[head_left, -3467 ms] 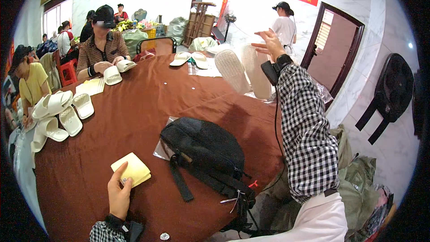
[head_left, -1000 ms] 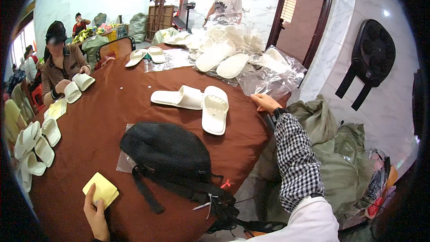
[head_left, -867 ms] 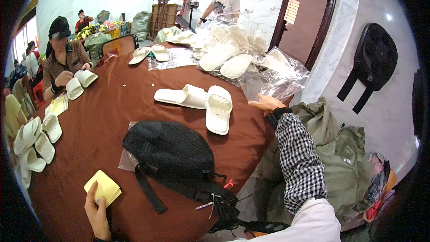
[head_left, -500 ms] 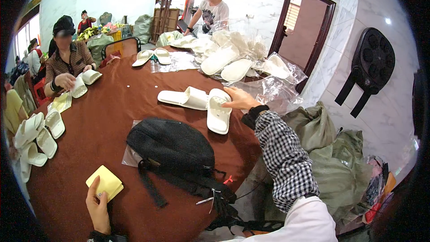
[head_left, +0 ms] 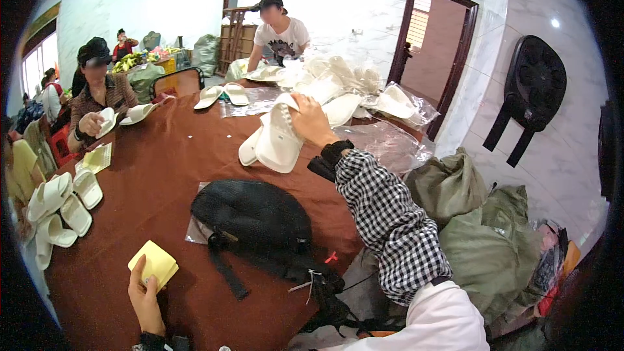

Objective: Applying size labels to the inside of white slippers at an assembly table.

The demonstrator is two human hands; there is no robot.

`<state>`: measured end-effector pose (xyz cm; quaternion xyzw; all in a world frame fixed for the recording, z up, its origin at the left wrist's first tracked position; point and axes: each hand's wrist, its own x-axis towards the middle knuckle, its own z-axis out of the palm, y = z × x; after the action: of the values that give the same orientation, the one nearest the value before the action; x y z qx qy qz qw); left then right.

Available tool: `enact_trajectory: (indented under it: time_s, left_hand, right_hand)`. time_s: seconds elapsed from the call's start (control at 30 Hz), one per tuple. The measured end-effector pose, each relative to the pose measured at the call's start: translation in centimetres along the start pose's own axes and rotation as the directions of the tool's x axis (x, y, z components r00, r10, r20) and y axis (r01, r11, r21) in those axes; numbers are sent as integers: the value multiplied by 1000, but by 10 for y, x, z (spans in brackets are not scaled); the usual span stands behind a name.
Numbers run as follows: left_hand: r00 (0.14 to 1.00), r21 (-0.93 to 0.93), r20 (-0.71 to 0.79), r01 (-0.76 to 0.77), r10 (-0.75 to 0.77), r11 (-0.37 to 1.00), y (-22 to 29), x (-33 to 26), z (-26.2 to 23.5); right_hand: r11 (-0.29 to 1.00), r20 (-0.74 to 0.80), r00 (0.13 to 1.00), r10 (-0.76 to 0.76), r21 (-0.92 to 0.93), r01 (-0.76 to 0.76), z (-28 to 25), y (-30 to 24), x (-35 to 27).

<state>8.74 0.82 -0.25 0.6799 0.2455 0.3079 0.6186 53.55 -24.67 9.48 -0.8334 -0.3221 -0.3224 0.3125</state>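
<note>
Brown cloth (head_left: pixel 156 182) spread under and between both hands, inside a white-walled room. Nearest, left hand (head_left: pixel 144 300) half curled, pinching a small stack of yellow paper (head_left: pixel 156 266) between thumb and fingers. Just right of the left hand, a black backpack (head_left: pixel 257 214) with straps trailing, partly over transparent plastic (head_left: pixel 198 233). Past the backpack, right hand (head_left: pixel 314 122) closed on the upper rim of a white slide sandal (head_left: pixel 281 149), tilted up, footbed facing nearer; close behind on its left, a second white slide (head_left: pixel 249 148), too hidden to tell whether gripped as well. Right of the right sleeve, olive sacks (head_left: pixel 491 247). Left and ahead of the left hand, a cluster of white slides (head_left: pixel 77 214). Just beyond the right hand, transparent film (head_left: pixel 383 146), then a heap of white slides (head_left: pixel 338 109). Farther off, ahead of the left hand, a co-worker in brown (head_left: pixel 120 94) holding a white slide; beyond the heap, a person in a white T-shirt (head_left: pixel 283 39), leaning, and rightward a dark-framed doorway (head_left: pixel 439 58).
</note>
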Motion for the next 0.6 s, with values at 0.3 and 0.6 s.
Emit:
enact_trajectory:
  time_s: [0.3, 0.6]
  left_hand:
    - [936, 15, -280, -218, 213, 976, 12, 32, -91]
    - [920, -78, -369, -172, 132, 982, 11, 28, -143]
  right_hand:
    - [829, -5, 908, -420, 405, 386, -59, -210, 2]
    - [624, 248, 787, -564, 753, 210, 28, -287, -85]
